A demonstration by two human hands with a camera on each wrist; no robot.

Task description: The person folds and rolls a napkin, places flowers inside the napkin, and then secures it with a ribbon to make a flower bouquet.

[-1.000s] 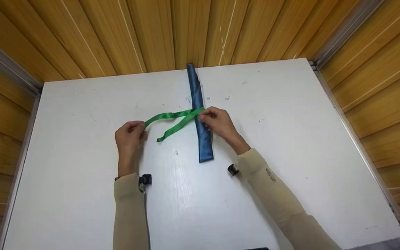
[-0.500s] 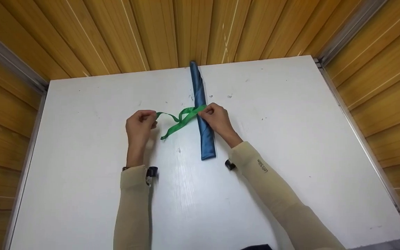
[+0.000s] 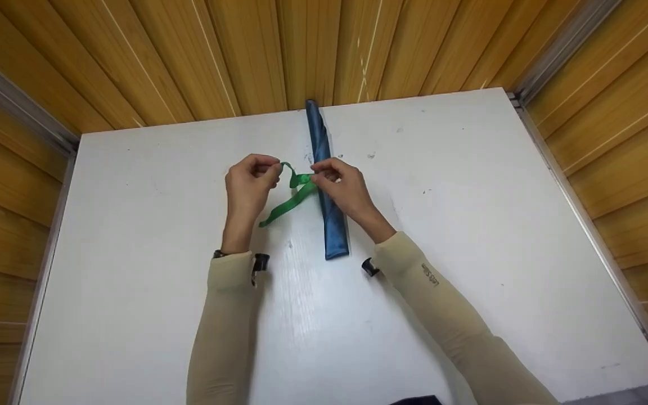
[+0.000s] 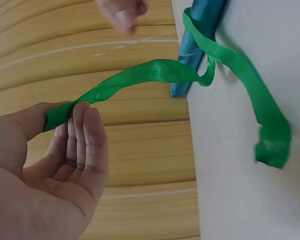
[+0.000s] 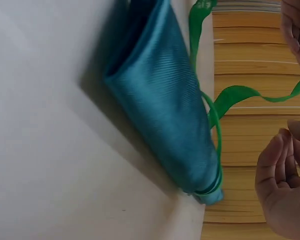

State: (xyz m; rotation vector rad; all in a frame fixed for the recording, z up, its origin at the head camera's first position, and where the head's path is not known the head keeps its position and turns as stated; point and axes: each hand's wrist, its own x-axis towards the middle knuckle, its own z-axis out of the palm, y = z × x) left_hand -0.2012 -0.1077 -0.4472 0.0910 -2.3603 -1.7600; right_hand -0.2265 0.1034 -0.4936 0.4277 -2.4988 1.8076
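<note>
A rolled length of shiny blue cloth [image 3: 335,233] lies on the white table, its far end near the back wall. Looped around it is a green ribbon [image 5: 219,145], with one loose tail lying on the table at the left. My left hand [image 3: 245,188] pinches the other tail between thumb and fingers, raised left of the roll, as the left wrist view shows. My right hand [image 3: 349,191] hovers over the roll near the ribbon's crossing. In the right wrist view its fingers [image 5: 266,172] are bent, thumb close to the index tip, with no ribbon between them.
The white table [image 3: 133,315] meets wood-patterned panels [image 3: 256,56] at the back and sides. Small black cameras sit at both wrists, such as the left camera [image 3: 261,262]. A dark object [image 3: 418,400] pokes in at the bottom edge.
My left hand has moved right and away from me, bringing its ribbon tail towards the roll. My right hand has let go of the ribbon and shifted slightly left.
</note>
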